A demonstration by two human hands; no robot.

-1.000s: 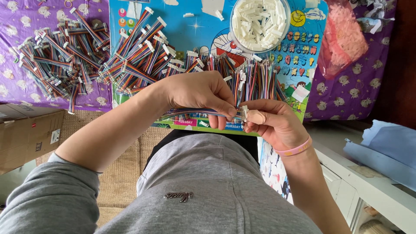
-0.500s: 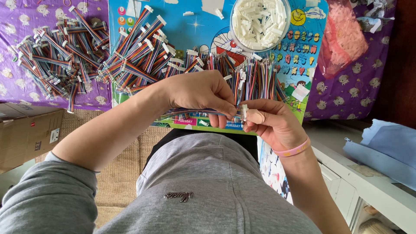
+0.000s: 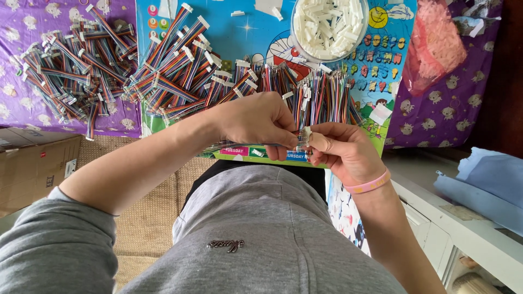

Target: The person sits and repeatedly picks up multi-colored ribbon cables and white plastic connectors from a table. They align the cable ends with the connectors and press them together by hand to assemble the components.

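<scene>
Connector (image 3: 306, 132), small and white, sits pinched between the two hands just in front of the near edge of the cartoon board (image 3: 261, 38). Left hand (image 3: 259, 121) closed in a narrow pinch, fingertips pressed on a rainbow ribbon cable (image 3: 239, 145) that trails left under the hand along the board's near edge. Right hand (image 3: 343, 149) also closed tight, thumb laid across the connector; pink wristband (image 3: 369, 185) on that wrist. The two hands touch at the fingertips. Exact seating of wires in the connector is too small to tell.

On the board: a loose row of bare-ended coloured wires (image 3: 321, 98) just behind the hands; a spread of finished cables with white ends (image 3: 185, 71) toward the board's left side; a round clear tub of white connectors (image 3: 328, 24) at its far edge.

Left of the board, a second heap of cables (image 3: 71, 71) on purple cloth (image 3: 16, 109). Right of the board, a pink bag (image 3: 436, 43). Cardboard box (image 3: 32, 169) lies near and to the left of the board.
</scene>
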